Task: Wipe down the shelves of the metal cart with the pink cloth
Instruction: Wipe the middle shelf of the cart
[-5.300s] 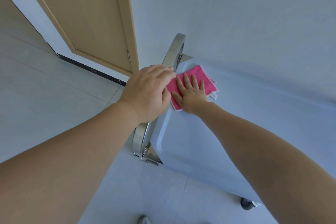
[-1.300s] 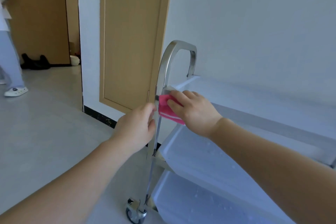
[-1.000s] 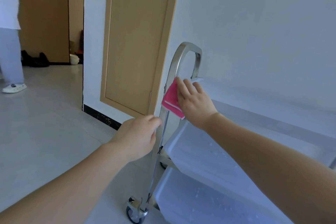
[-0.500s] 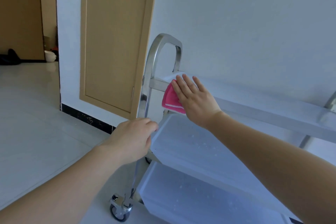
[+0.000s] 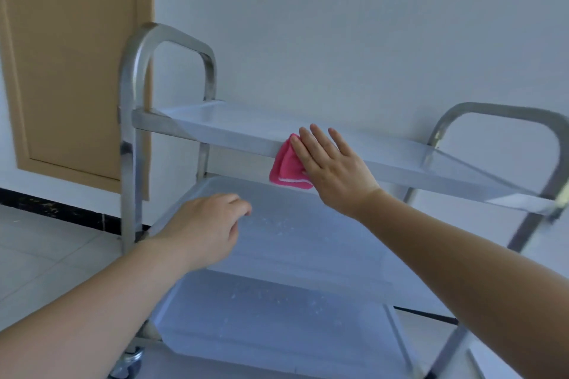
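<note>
The metal cart (image 5: 135,144) stands against the white wall with three shelves. My right hand (image 5: 332,169) presses the folded pink cloth (image 5: 286,168) flat against the front edge of the top shelf (image 5: 234,124), fingers spread. Most of the cloth hangs below the edge, partly under my palm. My left hand (image 5: 206,228) hovers over the front left of the middle shelf (image 5: 295,234), fingers loosely curled, holding nothing. Small white specks dot the middle shelf and the bottom shelf (image 5: 277,317).
A wooden door (image 5: 70,64) is left of the cart, with a black skirting strip (image 5: 61,209) along the floor. The cart's right handle (image 5: 505,120) rises at the far right. A caster wheel (image 5: 129,360) shows at the bottom left.
My right hand slid the cloth to the right along the top shelf's front edge, away from the left post. My left hand let go of the post and moved over the middle shelf.
</note>
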Available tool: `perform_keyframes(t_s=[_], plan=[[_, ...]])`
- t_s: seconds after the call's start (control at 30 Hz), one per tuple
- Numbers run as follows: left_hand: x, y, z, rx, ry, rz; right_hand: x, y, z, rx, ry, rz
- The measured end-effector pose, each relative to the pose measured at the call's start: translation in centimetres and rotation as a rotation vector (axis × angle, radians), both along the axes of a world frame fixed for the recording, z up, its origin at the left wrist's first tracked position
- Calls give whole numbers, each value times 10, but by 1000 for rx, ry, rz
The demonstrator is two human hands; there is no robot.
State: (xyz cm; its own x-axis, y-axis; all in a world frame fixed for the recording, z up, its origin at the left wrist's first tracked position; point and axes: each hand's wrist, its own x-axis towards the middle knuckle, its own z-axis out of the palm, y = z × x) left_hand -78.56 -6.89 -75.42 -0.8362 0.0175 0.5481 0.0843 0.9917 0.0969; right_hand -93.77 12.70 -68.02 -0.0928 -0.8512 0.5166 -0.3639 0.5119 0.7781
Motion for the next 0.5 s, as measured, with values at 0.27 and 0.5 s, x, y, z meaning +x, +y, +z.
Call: perform_keyframes(t_s=[0.27,0.5], plan=[[-42,58,-7,9,22,-106,-27,85,-3,-15,-5,-33],[-72,104,-6,10,20,-173,-50,145,-10,-55,-36,-17]])
